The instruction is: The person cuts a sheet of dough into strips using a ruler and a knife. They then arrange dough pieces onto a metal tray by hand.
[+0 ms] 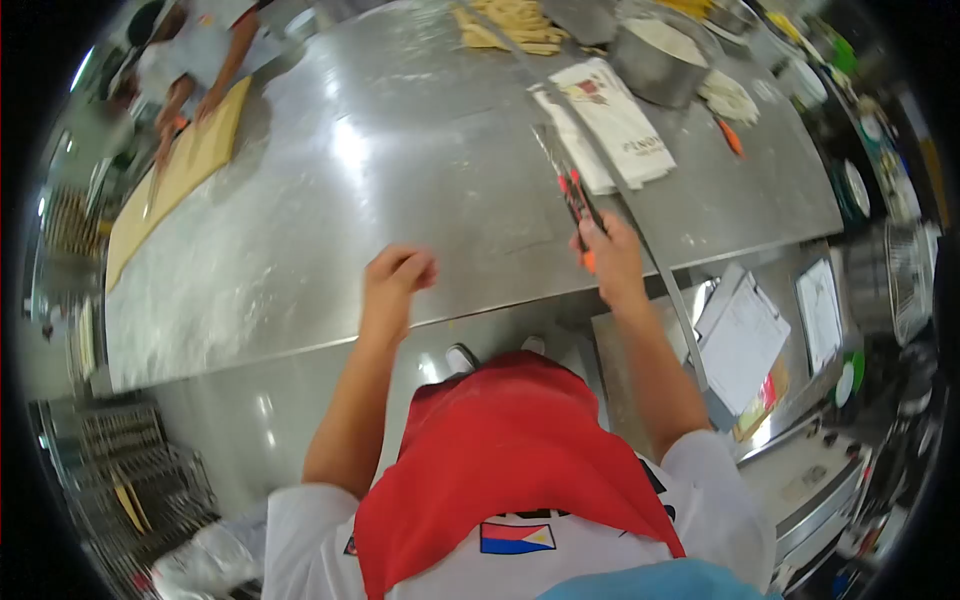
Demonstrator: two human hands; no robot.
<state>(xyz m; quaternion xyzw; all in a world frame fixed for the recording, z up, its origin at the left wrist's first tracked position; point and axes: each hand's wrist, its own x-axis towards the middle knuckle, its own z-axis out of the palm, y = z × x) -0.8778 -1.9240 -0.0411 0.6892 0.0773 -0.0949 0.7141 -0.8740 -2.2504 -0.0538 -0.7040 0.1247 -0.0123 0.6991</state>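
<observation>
My right hand [610,250] is closed round a black tool with red and orange parts [577,198], held over the front part of the metal table [420,170]. Its exact kind is hard to make out. A long metal bar [625,190] runs just beside that hand, over a white printed bag [620,130]. My left hand [397,275] hangs over the table's front edge with its fingers curled together and nothing visible in them.
Two people stand at the back left by a long sheet of dough [185,180]. Dough strips [510,25], a metal pot of flour [662,50] and an orange-handled tool [731,138] lie at the back. Clipboards [742,340] rest at the right.
</observation>
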